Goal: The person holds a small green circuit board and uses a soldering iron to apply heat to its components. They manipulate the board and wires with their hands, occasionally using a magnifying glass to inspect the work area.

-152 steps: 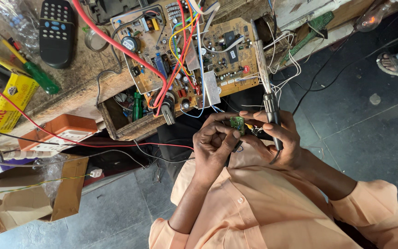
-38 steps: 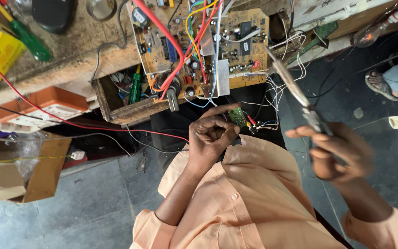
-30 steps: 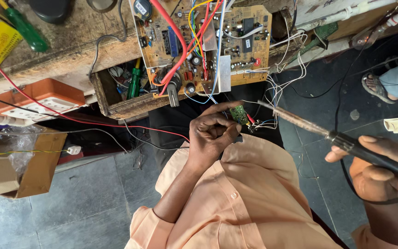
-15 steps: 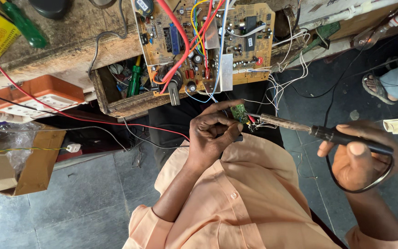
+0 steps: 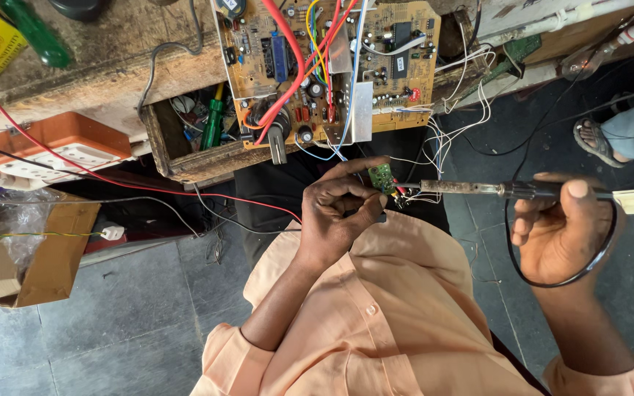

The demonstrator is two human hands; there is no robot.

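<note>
The left hand (image 5: 339, 213) is curled tight, pinching a small green board (image 5: 381, 177) between thumb and fingertips, in the air over the person's lap, just below the counter's near edge. Thin white and red wires (image 5: 423, 196) trail from the board. The right hand (image 5: 563, 231) is closed around the handle of a soldering iron (image 5: 471, 189), which lies nearly level with its tip at the small board's right side; whether the tip touches it cannot be told. The iron's black cord (image 5: 552, 282) loops under that hand. Both arms come out of peach sleeves (image 5: 376, 323). Above the hands, a large circuit board (image 5: 328, 70) overhangs the near edge of the wooden counter (image 5: 111, 66), crossed by red, blue, yellow and white wires. Beside it an open wooden drawer (image 5: 185, 147) holds a green screwdriver (image 5: 213, 126) and small parts. Further left sit an orange socket box (image 5: 45, 147), with a red wire (image 5: 148, 183) running past it, and a cardboard box (image 5: 38, 257) on the grey tiled floor (image 5: 126, 330). At the far right, another person's sandalled foot (image 5: 599, 143) rests on the floor.
</note>
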